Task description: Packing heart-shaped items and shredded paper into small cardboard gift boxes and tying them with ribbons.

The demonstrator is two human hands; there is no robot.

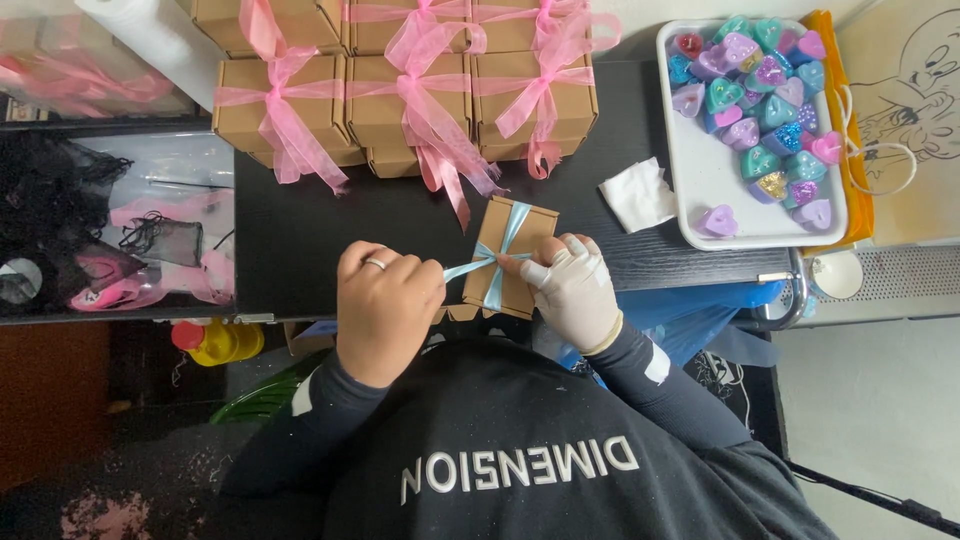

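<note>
On the black table [300, 240], box [510, 255] between hands.

Left hand [388, 300]: bare, ring on one finger, closed in a loose fist with knuckles up, fingertips pinched together and directed toward 3 o'clock. Right hand [575, 285]: in a white glove, fingers curled and pinched, directed toward 9 o'clock, close to the left. Both forearms in dark sleeves, converging from 6 o'clock, elbows bent.
</note>
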